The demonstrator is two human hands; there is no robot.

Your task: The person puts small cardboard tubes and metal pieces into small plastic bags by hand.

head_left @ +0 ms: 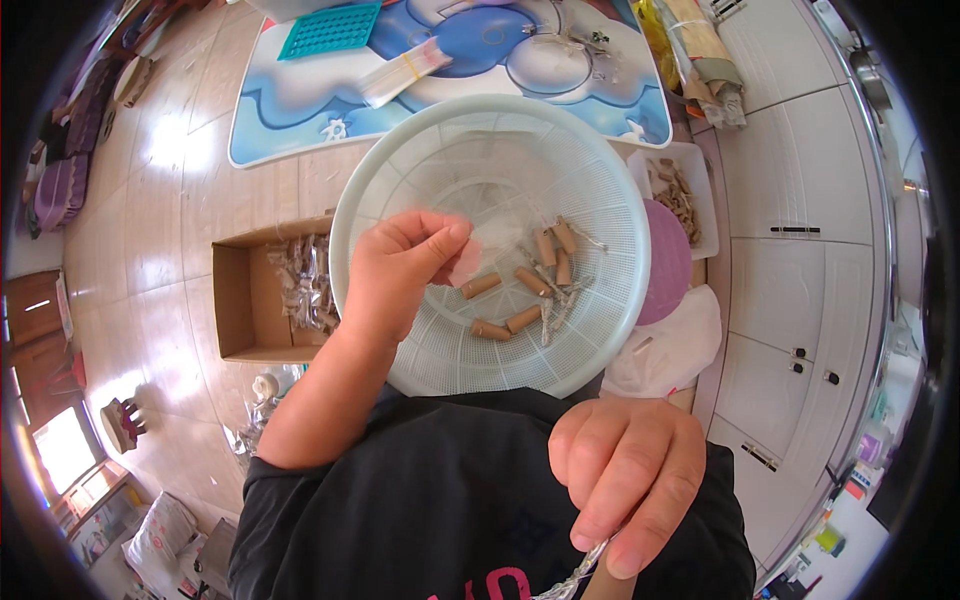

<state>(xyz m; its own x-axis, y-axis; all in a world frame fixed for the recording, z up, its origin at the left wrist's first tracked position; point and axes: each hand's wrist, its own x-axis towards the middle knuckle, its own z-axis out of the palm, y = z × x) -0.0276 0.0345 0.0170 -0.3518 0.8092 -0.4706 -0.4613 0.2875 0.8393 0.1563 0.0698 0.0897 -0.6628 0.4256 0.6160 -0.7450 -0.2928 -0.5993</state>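
Head: right fingers (632, 485) pinch silvery strand (582, 573).

Open room over the far side of the basket (440, 160), brown tubes (533, 281) in the way nearer.

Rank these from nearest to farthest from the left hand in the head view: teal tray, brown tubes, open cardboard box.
1. Brown tubes: in the basket, right of the left hand.
2. Open cardboard box: left of the basket.
3. Teal tray: on the table, toward the top.
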